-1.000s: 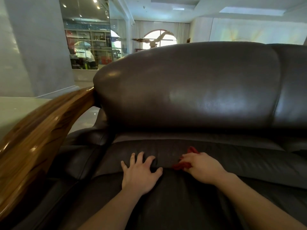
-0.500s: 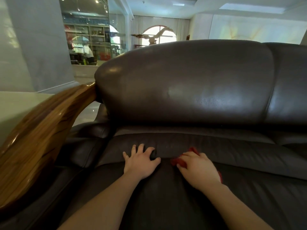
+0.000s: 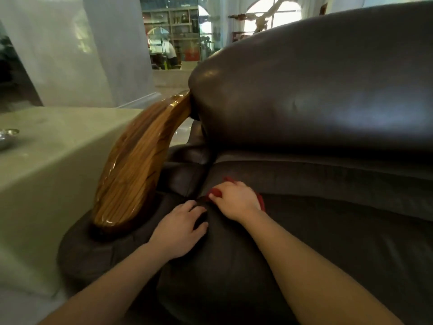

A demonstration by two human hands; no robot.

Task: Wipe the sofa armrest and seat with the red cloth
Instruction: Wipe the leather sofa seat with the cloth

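1. The right hand (image 3: pixel 235 200) lies palm down on the red cloth (image 3: pixel 261 201), its grip closed over the bunched fabric and pressing it onto the seat (image 3: pixel 328 242) of the dark leather sofa.
2. Only scraps of the cloth show: a red fold at the fingertips on the hand's left, a sliver above the knuckles, and a strip along the hand's right edge.
3. The cloth sits in the rear left corner of the seat cushion, just in front of the crease where the seat meets the backrest (image 3: pixel 328 90).
4. The left hand (image 3: pixel 181 228) rests flat on the leather just below and left of the right hand, its grip open with fingers spread, holding nothing; its fingertips reach close to the cloth, and whether they touch it cannot be told.
5. The wooden armrest (image 3: pixel 138 170), glossy and striped, curves up just left of the left hand, running from the sofa's padded front corner back to the backrest.
6. Beyond the armrest, further left, stands a pale stone bench (image 3: pixel 54 148) with a silvery dish (image 3: pixel 7 138) at the picture's edge.
7. Both bare forearms reach in from the lower edge.
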